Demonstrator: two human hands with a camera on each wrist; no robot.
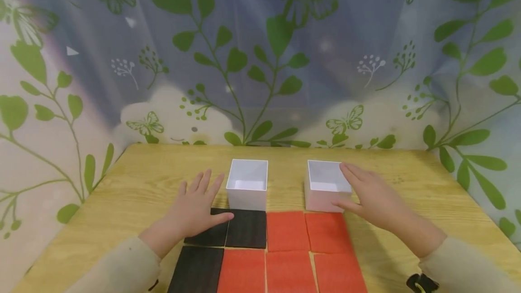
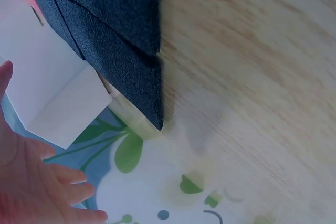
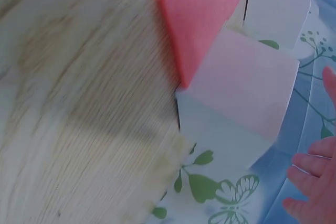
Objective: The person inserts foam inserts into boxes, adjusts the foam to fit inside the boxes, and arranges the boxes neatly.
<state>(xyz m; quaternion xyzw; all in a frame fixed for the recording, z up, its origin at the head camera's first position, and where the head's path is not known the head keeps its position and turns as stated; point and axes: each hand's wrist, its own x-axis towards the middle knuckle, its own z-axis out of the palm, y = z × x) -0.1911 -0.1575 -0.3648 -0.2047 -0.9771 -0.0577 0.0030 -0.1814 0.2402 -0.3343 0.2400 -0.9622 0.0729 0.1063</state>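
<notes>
Two white open-topped boxes stand side by side on the wooden table. My left hand (image 1: 189,214) is spread beside the left box (image 1: 247,199), its thumb over the black squares (image 1: 246,229). My right hand (image 1: 376,196) has straight fingers at the right side of the right box (image 1: 321,200), the thumb overlapping its front corner. Neither hand holds anything. Several red squares (image 1: 286,232) and black ones lie in rows in front of the boxes. In the right wrist view, the fingers of the right hand (image 3: 320,177) appear apart from the box (image 3: 247,82).
The wooden table (image 1: 134,180) ends at a curtain (image 1: 346,76) printed with green leaves and butterflies, which hangs behind and at both sides. A small dark object (image 1: 422,282) sits at the right sleeve's cuff.
</notes>
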